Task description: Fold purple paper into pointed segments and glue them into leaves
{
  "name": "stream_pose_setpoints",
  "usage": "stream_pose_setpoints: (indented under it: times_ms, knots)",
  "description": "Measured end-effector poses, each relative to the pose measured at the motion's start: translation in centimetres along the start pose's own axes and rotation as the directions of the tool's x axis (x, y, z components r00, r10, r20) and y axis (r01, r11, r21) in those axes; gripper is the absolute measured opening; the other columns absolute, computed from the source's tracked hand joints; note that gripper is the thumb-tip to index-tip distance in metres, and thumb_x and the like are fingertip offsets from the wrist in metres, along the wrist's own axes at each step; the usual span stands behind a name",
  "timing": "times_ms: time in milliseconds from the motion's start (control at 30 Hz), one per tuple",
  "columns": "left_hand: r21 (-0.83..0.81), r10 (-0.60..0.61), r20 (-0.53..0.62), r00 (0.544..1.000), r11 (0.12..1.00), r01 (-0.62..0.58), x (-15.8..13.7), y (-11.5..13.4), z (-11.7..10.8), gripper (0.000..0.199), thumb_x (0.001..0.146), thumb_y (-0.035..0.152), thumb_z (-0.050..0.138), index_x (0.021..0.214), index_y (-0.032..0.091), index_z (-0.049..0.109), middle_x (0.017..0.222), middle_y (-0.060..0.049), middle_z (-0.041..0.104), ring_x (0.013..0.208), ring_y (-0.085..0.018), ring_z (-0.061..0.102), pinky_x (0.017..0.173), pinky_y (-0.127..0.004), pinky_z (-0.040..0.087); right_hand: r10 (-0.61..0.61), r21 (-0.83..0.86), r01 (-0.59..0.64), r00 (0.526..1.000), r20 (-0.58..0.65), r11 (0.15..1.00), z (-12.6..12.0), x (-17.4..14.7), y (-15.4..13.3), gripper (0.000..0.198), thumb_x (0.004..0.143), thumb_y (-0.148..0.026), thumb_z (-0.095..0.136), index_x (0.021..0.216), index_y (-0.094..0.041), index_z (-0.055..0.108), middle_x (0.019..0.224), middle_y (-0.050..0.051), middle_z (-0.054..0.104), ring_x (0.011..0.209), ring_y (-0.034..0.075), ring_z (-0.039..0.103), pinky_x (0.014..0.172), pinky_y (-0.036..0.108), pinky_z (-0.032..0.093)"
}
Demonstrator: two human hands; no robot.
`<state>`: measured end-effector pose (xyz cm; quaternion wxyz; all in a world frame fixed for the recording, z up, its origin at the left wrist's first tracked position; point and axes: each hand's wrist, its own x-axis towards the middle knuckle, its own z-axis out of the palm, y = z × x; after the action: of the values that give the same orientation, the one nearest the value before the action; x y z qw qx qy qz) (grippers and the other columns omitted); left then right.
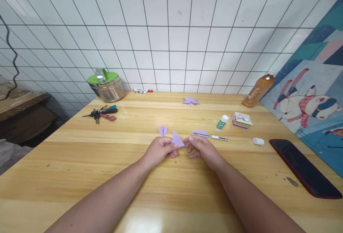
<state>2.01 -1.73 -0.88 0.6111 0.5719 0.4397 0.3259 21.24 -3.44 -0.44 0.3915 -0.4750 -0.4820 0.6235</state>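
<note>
- Paper triangle, purple, held up between the two hands at near-center of the table.
- Left hand pinches its lower-left part, thumb on the near face, fingers behind. Grip sits low, probably to leave the upper point and sloping side free.
- Right hand loosely curled, fingers parted, fingertips at the right corner. Can't tell if they touch. Placement looks meant for steadying or working that corner.
- Triangle orientation: narrow point aims away from the person, slightly left. Longest edge slopes from that point down to the right corner, so long axis runs far-left to near-right. Short edge at the bottom, toward the person.
- Small folded paper lies just beyond left hand, likely parked off the working spot.
- Slim pen or cutter (can't tell which) lies across a purple scrap, maybe weighting it down.
- Glue stick stands past right hand, presumably for easy reach.
- Spiky paper leaf near the wall, well apart from both hands.
</note>
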Motion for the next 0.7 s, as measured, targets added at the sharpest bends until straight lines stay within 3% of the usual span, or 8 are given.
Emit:
stream_pose_setpoints:
  times_ms: [167, 367, 533, 700]
  knots:
    - [0.118, 0.017, 0.018, 1.0, 0.993, -0.019, -0.2, -0.1, 0.3, 0.03, 0.072, 0.041, 0.06, 0.064, 0.012, 0.062, 0.057, -0.003, 0.063, 0.051, -0.011, 0.054, 0.052, -0.022, 0.039, -0.04, -0.136, 0.041, 0.999, 0.012, 0.99, 0.6, 0.1, 0.5, 0.033, 0.068, -0.044, 0.066, 0.09, -0.019, 0.063, 0.081, 0.002, 0.061, 0.074, 0.015, 0.056, 0.057, 0.025, 0.049]
    - [0.412, 0.091, 0.097, 0.991, 0.903, -0.123, -0.6, -0.4, 0.7, 0.03, 0.077, 0.038, 0.054, 0.058, 0.014, 0.058, 0.049, 0.003, 0.05, 0.044, -0.007, 0.038, 0.045, -0.02, 0.027, -0.275, -0.286, 0.254, 0.961, -0.036, 0.924, 1.0, 0.7, 1.1, 0.021, 0.07, -0.037, 0.066, 0.073, -0.016, 0.063, 0.07, 0.001, 0.059, 0.065, 0.013, 0.053, 0.062, 0.025, 0.045]
    - [0.328, 0.128, 0.109, 0.986, 0.932, -0.157, -0.3, -0.7, 0.9, 0.027, 0.077, 0.039, 0.056, 0.068, 0.014, 0.06, 0.055, 0.004, 0.051, 0.05, -0.008, 0.042, 0.049, -0.019, 0.03, -0.3, -0.188, 0.284, 0.952, -0.058, 0.94, 1.0, 0.9, 1.1, 0.022, 0.071, -0.035, 0.065, 0.064, -0.016, 0.057, 0.064, -0.001, 0.057, 0.061, 0.011, 0.051, 0.06, 0.024, 0.042]
    - [0.275, 0.105, 0.146, 0.984, 0.951, -0.142, -0.2, -0.5, 1.0, 0.028, 0.079, 0.037, 0.053, 0.071, 0.013, 0.065, 0.065, -0.002, 0.062, 0.06, -0.012, 0.053, 0.057, -0.021, 0.038, -0.314, -0.214, 0.29, 0.945, -0.086, 0.933, 1.3, 0.8, 1.0, 0.017, 0.072, -0.033, 0.063, 0.073, -0.016, 0.06, 0.066, 0.001, 0.059, 0.061, 0.012, 0.053, 0.06, 0.026, 0.043]
